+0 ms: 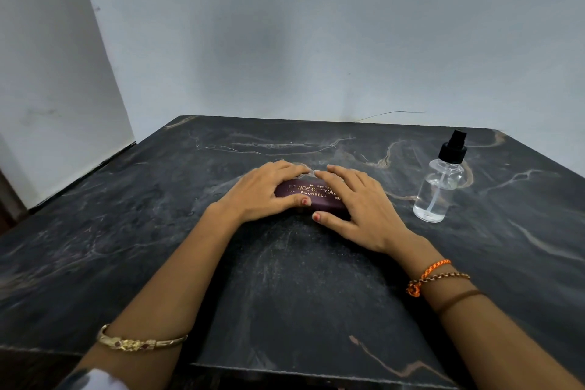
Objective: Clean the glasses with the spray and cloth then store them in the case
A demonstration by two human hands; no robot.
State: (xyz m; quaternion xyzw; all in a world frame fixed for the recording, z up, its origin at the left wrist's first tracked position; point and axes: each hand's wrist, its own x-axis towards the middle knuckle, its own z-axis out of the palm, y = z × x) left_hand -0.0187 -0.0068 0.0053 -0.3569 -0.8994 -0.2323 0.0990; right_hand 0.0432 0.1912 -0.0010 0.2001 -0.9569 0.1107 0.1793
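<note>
A maroon glasses case [311, 196] with gold lettering lies shut on the dark marble table [158, 231], near its middle. My left hand [262, 191] rests over the case's left end, fingers curved over its far edge and thumb on its top. My right hand [354, 199] covers the right end, thumb at its near edge. A clear spray bottle [438, 187] with a black pump stands upright to the right of my right hand, apart from it. A bit of pale cloth or plastic [311, 171] shows behind the case between my fingertips. The glasses are not visible.
The table sits in a corner, with a pale wall behind it and another on the left. Its near edge [285, 370] lies just below my forearms. A thin wire [395, 113] runs along the wall at the table's back edge.
</note>
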